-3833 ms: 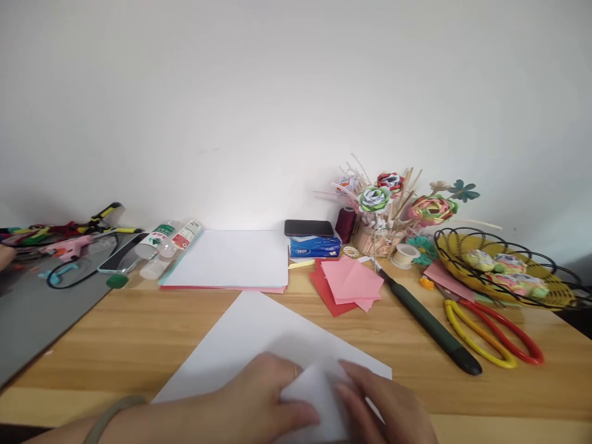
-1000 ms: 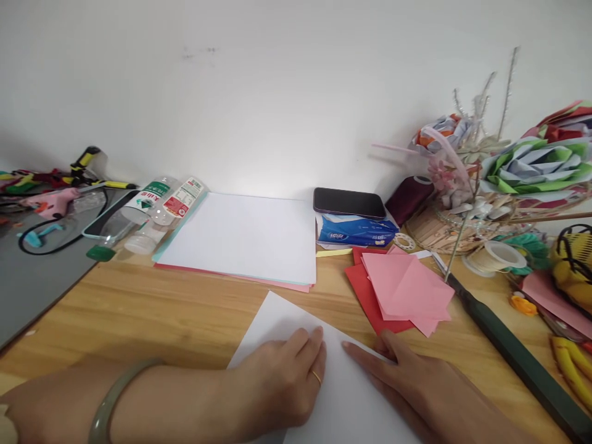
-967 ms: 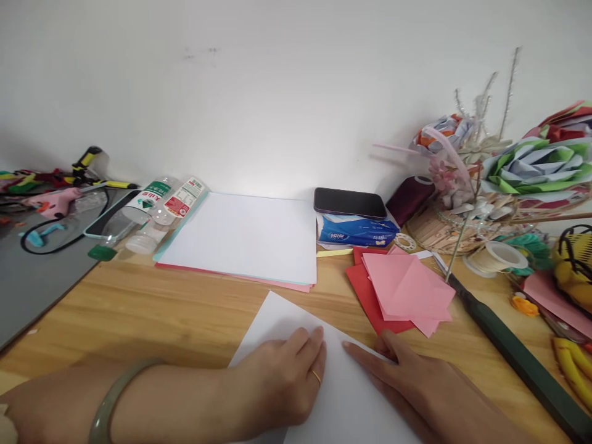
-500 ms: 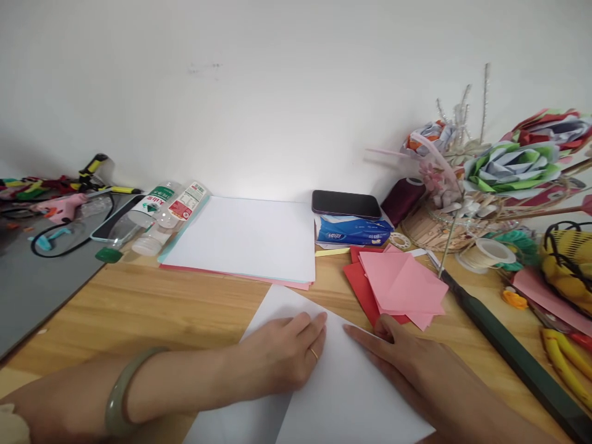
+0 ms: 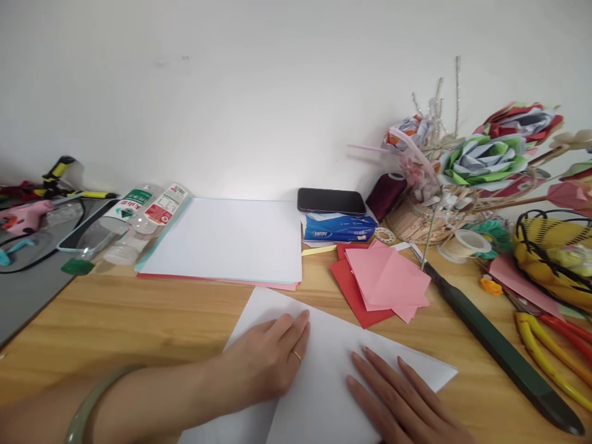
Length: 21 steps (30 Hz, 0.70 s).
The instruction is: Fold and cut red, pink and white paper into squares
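bottle (image 5: 139, 213) labels | tissue pack (image 5: 337, 227) print | both illegible

Light wooden table (image 5: 139, 314) pushed up against a wall, pretty cluttered. White sheet (image 5: 333, 345) lies flat at the near edge, a stack of paper (image 5: 226, 240) behind it, pink and red squares (image 5: 383, 280) to the right. Plastic bottles (image 5: 134, 222) lie on their sides, plus a long dark green tool (image 5: 490, 336), scissors (image 5: 550, 345) and a grey mat (image 5: 28, 290).

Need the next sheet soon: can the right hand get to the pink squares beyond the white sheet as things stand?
Probably yes. The right hand lies flat on the white sheet, holding nothing, and the pink squares lie just beyond the sheet's far edge on top of the red paper. Only bare table and paper lie between.
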{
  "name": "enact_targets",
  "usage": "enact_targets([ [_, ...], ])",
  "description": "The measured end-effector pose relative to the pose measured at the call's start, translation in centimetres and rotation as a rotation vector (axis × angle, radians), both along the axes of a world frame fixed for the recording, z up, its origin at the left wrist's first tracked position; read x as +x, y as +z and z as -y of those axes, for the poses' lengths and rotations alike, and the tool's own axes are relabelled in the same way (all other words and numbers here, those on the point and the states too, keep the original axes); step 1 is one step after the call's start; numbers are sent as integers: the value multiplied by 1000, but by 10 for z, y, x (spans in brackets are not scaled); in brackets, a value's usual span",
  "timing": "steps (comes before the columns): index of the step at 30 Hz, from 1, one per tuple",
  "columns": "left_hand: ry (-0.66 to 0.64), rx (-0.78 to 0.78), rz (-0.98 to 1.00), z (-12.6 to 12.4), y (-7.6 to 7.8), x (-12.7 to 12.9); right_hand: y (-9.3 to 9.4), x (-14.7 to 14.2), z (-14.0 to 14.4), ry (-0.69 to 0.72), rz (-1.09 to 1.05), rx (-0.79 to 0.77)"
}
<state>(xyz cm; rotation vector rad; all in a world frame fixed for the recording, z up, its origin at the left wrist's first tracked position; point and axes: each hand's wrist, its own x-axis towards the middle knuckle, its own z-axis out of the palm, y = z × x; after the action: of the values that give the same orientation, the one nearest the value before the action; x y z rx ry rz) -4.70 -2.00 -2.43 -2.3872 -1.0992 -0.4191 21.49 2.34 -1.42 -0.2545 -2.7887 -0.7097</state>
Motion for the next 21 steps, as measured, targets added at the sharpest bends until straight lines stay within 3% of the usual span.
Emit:
enact_targets([
  [14, 6, 3, 66, -1, -2, -2, 9, -9, -2, -2, 80, -43],
  [21, 10, 24, 90, -1, -3, -3, 2, -6, -4, 32, 67, -80],
])
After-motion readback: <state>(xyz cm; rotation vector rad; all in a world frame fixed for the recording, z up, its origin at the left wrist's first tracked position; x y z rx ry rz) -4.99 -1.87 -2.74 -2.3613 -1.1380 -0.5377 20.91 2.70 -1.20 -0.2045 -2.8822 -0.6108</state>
